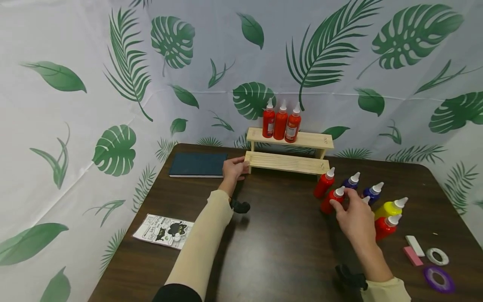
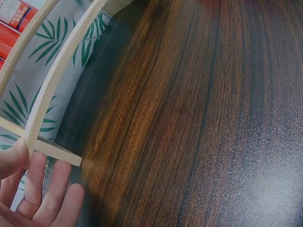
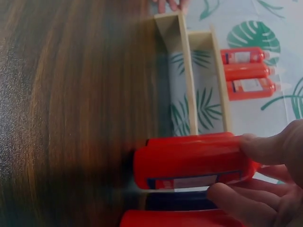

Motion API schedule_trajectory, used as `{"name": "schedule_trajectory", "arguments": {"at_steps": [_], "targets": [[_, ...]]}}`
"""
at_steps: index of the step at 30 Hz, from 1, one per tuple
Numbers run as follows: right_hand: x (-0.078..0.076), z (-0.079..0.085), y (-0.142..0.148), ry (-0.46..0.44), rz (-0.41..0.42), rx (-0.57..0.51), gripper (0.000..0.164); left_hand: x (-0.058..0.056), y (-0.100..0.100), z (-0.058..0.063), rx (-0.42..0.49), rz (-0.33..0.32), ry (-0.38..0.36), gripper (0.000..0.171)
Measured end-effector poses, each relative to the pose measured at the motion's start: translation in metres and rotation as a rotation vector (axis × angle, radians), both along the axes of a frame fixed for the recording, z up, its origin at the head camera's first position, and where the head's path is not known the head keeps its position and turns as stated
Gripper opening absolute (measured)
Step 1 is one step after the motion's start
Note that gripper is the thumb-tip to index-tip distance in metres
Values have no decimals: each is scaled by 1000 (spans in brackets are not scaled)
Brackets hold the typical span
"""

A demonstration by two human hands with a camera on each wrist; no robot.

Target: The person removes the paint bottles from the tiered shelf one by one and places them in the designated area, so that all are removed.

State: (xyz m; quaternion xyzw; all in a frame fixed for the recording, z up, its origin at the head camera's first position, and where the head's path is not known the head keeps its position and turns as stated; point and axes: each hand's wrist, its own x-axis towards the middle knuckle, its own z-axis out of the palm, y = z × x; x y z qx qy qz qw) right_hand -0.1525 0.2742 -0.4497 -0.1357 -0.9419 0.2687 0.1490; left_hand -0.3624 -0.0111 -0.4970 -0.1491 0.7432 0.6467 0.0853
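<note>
Left hand: I see the left hand [image 1: 233, 168] at the left end of the two-tier wooden rack [image 1: 286, 162], thumb against the lower shelf's edge and fingers on its other side, pinching the wood.
Right hand: the right hand [image 1: 356, 218] pinches the held red squeeze bottle [image 1: 329, 203] between thumb and fingers, near its upper part.
Held bottle: in front of the rack's right end, white nozzle up, leaning slightly in my head view; I cannot tell whether its base touches the dark wood-grain table [image 1: 271, 243].
Upper shelf: three red squeeze bottles [image 1: 281, 124] stand side by side towards the left end.
Bottles by the right hand: a red bottle near the rack [image 1: 323, 186] stands just beyond the held one; two dark blue bottles [image 1: 371, 195], a yellow bottle [image 1: 385, 209] and a nearer red bottle [image 1: 384, 229] stand to the right. The hand mostly hides another white-tipped one.
Right side of table: a white eraser [image 1: 415, 246], a pink eraser [image 1: 413, 256], a white tape roll [image 1: 429, 256] and a purple tape roll [image 1: 429, 277].
Left side of table: a dark blue book [image 1: 198, 164] near the left hand, and a ruler-set packet [image 1: 158, 230] partly behind the sleeve [image 1: 203, 235].
</note>
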Motion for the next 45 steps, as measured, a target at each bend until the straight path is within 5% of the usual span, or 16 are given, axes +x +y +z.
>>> {"name": "schedule_trajectory", "arguments": {"at_steps": [13, 21, 27, 31, 35, 38, 45], "targets": [[-2, 6, 2, -42, -9, 87, 56, 2, -1, 3, 17, -7, 4, 32], [3, 39, -2, -155, 16, 73, 68, 2, -1, 1, 15, -7, 2, 32], [0, 78, -9, 57, 32, -10, 58, 0, -2, 1, 14, -3, -10, 31], [-24, 100, -13, 146, 88, -120, 53, -1, -2, 1, -4, 20, -19, 30], [-66, 107, -19, 106, 196, -217, 59, 0, -2, 1, -18, 29, -22, 29], [-101, 103, -23, 56, 271, -258, 62, 2, -2, 0, -13, 18, -16, 30], [-170, 84, -31, -44, 302, -291, 71, 6, 1, 0, -6, 20, 1, 30]]}}
